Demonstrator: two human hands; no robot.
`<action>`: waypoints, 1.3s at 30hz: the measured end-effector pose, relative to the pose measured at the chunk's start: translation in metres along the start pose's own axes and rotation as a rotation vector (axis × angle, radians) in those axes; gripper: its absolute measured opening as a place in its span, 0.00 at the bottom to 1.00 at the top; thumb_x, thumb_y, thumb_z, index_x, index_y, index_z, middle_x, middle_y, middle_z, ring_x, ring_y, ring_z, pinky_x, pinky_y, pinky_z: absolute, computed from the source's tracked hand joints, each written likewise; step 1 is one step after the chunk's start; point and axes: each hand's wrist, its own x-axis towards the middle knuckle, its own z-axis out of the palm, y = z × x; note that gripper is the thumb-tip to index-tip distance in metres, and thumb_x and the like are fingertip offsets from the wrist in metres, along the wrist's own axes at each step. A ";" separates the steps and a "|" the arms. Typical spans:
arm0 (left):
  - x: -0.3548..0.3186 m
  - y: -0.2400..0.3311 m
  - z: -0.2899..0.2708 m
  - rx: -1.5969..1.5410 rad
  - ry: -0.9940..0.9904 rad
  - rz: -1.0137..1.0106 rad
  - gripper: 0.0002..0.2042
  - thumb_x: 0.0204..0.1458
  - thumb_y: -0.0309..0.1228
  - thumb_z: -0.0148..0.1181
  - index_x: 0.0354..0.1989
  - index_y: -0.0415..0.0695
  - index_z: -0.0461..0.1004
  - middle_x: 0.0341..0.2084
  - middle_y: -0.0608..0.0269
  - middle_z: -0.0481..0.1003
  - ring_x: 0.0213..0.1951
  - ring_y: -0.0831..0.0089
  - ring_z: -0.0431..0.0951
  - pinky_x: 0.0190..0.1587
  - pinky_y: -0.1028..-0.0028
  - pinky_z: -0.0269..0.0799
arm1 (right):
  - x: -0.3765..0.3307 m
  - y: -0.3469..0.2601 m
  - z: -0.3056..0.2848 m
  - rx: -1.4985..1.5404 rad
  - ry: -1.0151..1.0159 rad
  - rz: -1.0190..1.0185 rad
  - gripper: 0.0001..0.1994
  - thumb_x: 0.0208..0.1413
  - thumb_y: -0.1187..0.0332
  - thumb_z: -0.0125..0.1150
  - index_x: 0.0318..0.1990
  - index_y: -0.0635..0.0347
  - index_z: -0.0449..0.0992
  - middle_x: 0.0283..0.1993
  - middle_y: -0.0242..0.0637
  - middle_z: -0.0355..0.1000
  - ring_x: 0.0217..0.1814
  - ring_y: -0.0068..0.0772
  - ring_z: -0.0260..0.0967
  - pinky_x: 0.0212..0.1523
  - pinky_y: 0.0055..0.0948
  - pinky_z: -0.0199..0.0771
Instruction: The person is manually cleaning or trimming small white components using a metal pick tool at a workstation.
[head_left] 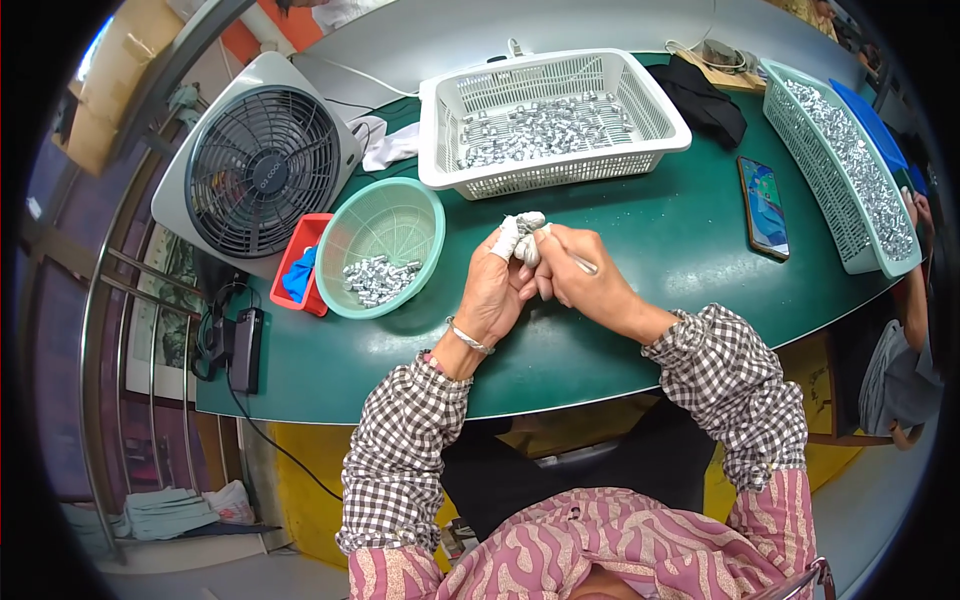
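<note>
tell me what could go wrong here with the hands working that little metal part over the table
1. The thin metal tool in the right hand points toward the left hand; a slip might jab the wrapped fingertips.
2. The small metal part is pinched above the green table, not over the round green basket, so it could drop and roll away.
</note>
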 end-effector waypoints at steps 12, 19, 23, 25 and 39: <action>0.003 0.001 -0.007 0.014 0.037 0.041 0.14 0.60 0.38 0.41 0.42 0.40 0.68 0.22 0.70 0.66 0.19 0.83 0.61 0.16 0.84 0.56 | 0.000 -0.005 0.000 0.230 -0.017 0.205 0.18 0.60 0.66 0.39 0.21 0.65 0.65 0.13 0.35 0.65 0.08 0.18 0.53 0.10 0.18 0.55; 0.002 0.001 -0.005 0.050 0.090 -0.017 0.15 0.60 0.38 0.41 0.42 0.39 0.67 0.20 0.71 0.63 0.18 0.83 0.59 0.16 0.84 0.54 | 0.001 0.003 -0.002 0.001 -0.030 0.078 0.16 0.60 0.66 0.41 0.23 0.66 0.65 0.14 0.36 0.64 0.11 0.21 0.58 0.13 0.23 0.57; 0.004 0.002 -0.005 0.064 0.129 0.006 0.14 0.60 0.37 0.41 0.41 0.38 0.68 0.20 0.72 0.62 0.18 0.84 0.58 0.17 0.83 0.53 | 0.004 0.007 -0.003 -0.314 -0.021 -0.171 0.14 0.58 0.68 0.44 0.23 0.67 0.65 0.14 0.43 0.65 0.15 0.35 0.64 0.17 0.32 0.61; 0.003 0.001 0.001 0.083 0.132 -0.059 0.15 0.59 0.37 0.42 0.41 0.38 0.68 0.20 0.73 0.61 0.18 0.84 0.58 0.17 0.83 0.53 | 0.005 0.010 -0.005 -0.469 0.020 -0.229 0.12 0.56 0.69 0.46 0.24 0.67 0.65 0.16 0.48 0.65 0.18 0.45 0.66 0.20 0.38 0.62; 0.002 0.002 -0.005 0.039 0.086 -0.043 0.16 0.59 0.39 0.43 0.41 0.38 0.69 0.20 0.73 0.62 0.19 0.84 0.58 0.18 0.83 0.53 | 0.001 0.018 -0.005 -0.878 0.016 -0.433 0.09 0.52 0.70 0.50 0.23 0.63 0.62 0.15 0.46 0.65 0.19 0.48 0.67 0.18 0.41 0.65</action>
